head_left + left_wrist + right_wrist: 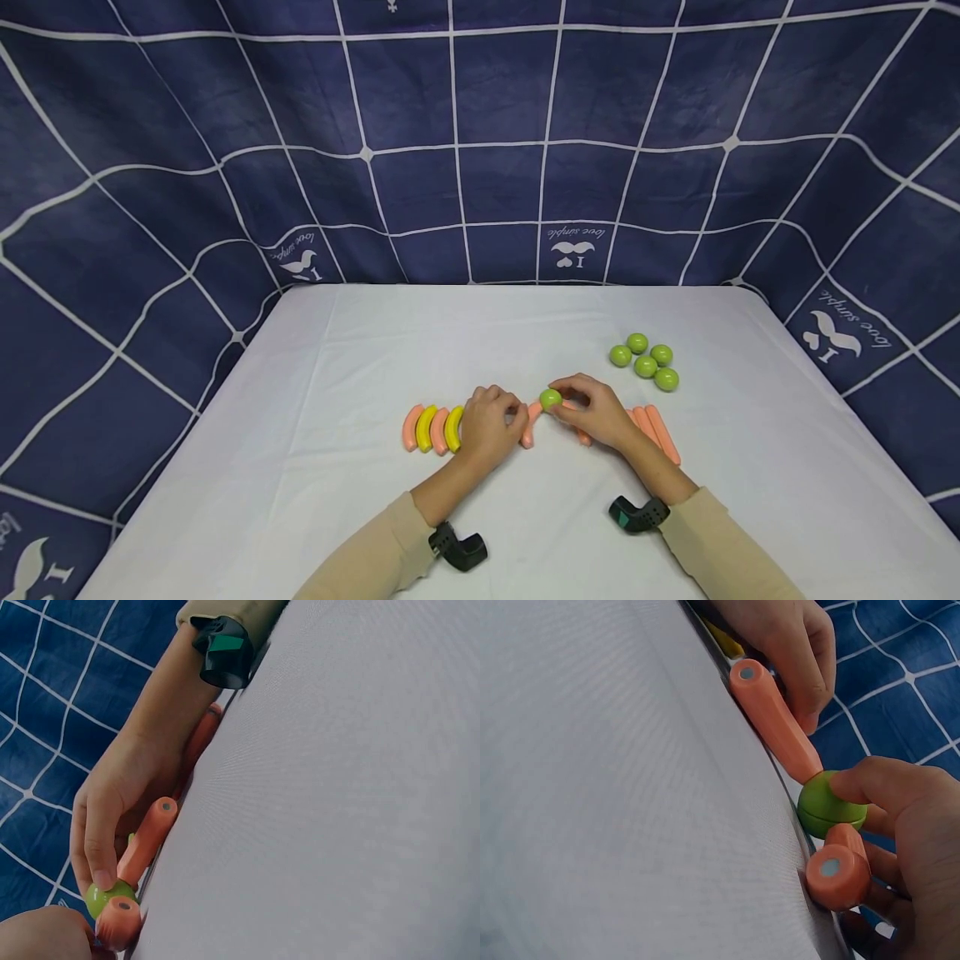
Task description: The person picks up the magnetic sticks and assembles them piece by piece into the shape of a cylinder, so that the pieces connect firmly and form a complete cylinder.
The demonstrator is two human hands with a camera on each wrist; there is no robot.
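A shiny green ball (551, 398) sits between two short pink magnetic rods, touching both in the right wrist view. My right hand (596, 410) pinches this ball with thumb and forefinger. Close under that hand lies the right pink rod (838, 874), its grey end disc showing. The left pink rod (774, 720) runs from the ball toward my left hand (491, 423), whose curled fingers grip it at the side. Part of that grip is hidden in the head view.
Curved pink and yellow rods (423, 429) lie in a row left of my left hand, partly covered by it. Straight pink rods (663, 433) lie beside my right forearm. Several green balls (645, 367) are grouped farther back on the white tablecloth (360, 350). A blue checked curtain (495, 183) surrounds the table.
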